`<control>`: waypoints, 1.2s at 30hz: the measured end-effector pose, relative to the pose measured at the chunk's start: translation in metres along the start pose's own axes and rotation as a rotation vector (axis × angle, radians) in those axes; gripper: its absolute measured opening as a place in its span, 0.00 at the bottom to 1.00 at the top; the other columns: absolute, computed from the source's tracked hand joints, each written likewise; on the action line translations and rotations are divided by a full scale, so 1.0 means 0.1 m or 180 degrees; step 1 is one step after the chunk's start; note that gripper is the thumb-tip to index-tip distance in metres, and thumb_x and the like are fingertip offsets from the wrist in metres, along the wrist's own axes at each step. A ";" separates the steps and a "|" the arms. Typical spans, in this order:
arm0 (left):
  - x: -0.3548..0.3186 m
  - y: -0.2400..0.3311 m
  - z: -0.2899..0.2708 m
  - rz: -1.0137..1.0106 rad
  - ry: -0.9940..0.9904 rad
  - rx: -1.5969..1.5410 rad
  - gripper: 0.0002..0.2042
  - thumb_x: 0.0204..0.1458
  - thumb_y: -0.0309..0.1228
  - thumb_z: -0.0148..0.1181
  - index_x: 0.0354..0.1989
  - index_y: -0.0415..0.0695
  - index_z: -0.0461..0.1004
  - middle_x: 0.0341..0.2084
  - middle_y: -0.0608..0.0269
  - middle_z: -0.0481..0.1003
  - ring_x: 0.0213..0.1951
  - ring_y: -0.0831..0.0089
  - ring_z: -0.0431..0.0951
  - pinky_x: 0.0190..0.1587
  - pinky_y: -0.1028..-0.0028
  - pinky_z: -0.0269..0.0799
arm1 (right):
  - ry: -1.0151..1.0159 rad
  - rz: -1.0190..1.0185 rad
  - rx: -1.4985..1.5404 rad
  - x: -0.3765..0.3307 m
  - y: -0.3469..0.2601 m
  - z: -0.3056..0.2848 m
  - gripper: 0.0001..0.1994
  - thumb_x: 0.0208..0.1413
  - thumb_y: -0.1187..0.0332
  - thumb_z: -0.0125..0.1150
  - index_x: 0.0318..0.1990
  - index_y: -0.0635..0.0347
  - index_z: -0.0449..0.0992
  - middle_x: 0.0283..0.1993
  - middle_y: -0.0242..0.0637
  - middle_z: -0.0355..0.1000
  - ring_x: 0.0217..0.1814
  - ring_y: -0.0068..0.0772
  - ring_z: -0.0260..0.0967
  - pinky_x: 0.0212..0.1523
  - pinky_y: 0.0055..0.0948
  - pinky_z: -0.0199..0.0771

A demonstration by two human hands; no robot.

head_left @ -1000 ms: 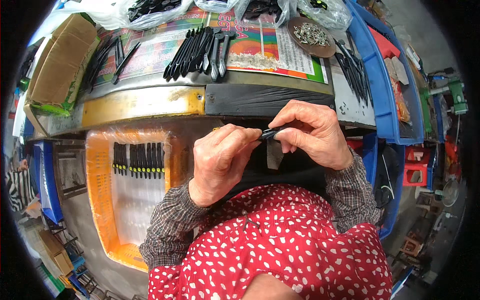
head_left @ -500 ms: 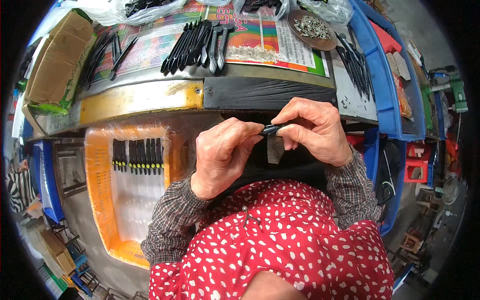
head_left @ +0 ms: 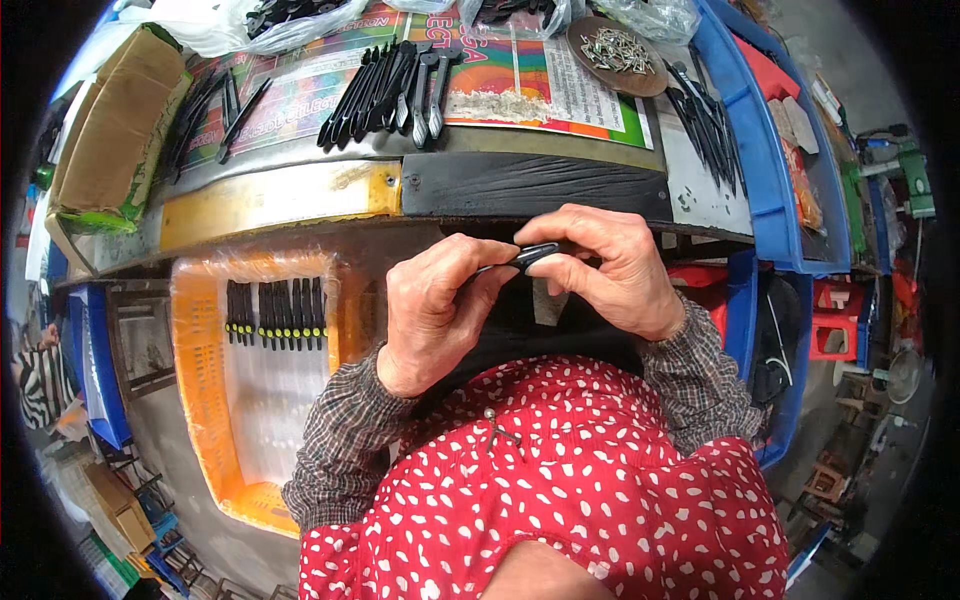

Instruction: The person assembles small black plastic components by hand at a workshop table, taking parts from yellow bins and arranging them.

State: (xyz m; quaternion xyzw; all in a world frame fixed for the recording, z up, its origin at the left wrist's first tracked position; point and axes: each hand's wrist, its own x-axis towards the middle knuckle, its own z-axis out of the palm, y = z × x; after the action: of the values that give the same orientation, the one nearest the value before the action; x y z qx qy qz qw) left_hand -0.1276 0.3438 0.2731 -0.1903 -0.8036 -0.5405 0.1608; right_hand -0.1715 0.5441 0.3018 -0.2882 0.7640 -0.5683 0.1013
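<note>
Between my two hands, in front of the table edge, is a slim glossy black piece (head_left: pixel 537 256), mostly covered by fingers. My left hand (head_left: pixel 437 312) pinches its left end between thumb and fingertips. On its right part, the thumb and index finger of my right hand (head_left: pixel 620 272) are closed. On the table beyond lies a row of long black pieces (head_left: pixel 368 92), a few with grey faces. An orange basket (head_left: pixel 205 400) stands below on the left, holding slim black pieces (head_left: pixel 290 305) with yellow-green dots on a clear plastic liner.
A brown dish (head_left: pixel 595 70) of small silvery metal pins sits at the back right, beside more black pieces (head_left: pixel 705 130). Blue bins (head_left: pixel 755 150) stand along the right. At the left is an open cardboard box (head_left: pixel 120 120). Plastic bags (head_left: pixel 310 25) line the back.
My right fingers have shifted left along the black piece, and more of its right end shows. Both hands have drifted slightly left.
</note>
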 end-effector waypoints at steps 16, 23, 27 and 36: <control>-0.01 0.09 -0.25 -0.1429 -0.0097 -0.2246 0.10 0.51 0.19 0.65 0.40 0.36 0.73 0.27 0.59 0.77 0.20 0.78 0.73 0.23 0.78 0.70 | 0.0282 -0.0132 0.0268 0.00 -0.13 0.08 0.06 0.56 0.76 0.64 0.38 0.70 0.77 0.28 0.34 0.74 0.23 0.17 0.71 0.23 0.18 0.73; 0.11 0.09 -0.35 -0.1494 0.0574 -0.3132 0.09 0.56 0.22 0.61 0.43 0.34 0.74 0.28 0.57 0.78 0.22 0.76 0.75 0.26 0.77 0.73 | 0.0398 0.0049 0.0594 0.12 -0.19 0.22 0.09 0.56 0.76 0.64 0.44 0.69 0.76 0.30 0.31 0.73 0.25 0.15 0.70 0.25 0.17 0.73; 0.39 0.03 -0.67 -0.0933 0.0918 -0.2460 0.06 0.56 0.24 0.61 0.40 0.35 0.76 0.31 0.59 0.77 0.23 0.78 0.74 0.25 0.78 0.71 | 0.0480 -0.0075 0.0451 0.17 -0.16 0.12 0.12 0.57 0.75 0.64 0.47 0.67 0.74 0.30 0.31 0.73 0.25 0.14 0.69 0.25 0.16 0.73; 1.13 -0.24 -1.14 -0.0381 0.0626 0.1748 0.14 0.52 0.23 0.63 0.47 0.42 0.73 0.20 0.58 0.78 0.22 0.78 0.76 0.25 0.76 0.69 | 0.0413 0.0050 0.0117 0.19 -0.13 0.03 0.09 0.57 0.75 0.63 0.44 0.66 0.76 0.29 0.32 0.74 0.24 0.15 0.69 0.24 0.17 0.72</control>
State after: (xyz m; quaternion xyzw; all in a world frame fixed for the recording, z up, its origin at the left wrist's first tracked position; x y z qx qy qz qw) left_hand -0.2319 0.2447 0.3481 -0.0386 -0.9101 -0.3272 0.2511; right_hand -0.1814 0.5290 0.3159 -0.2428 0.7606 -0.5990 0.0612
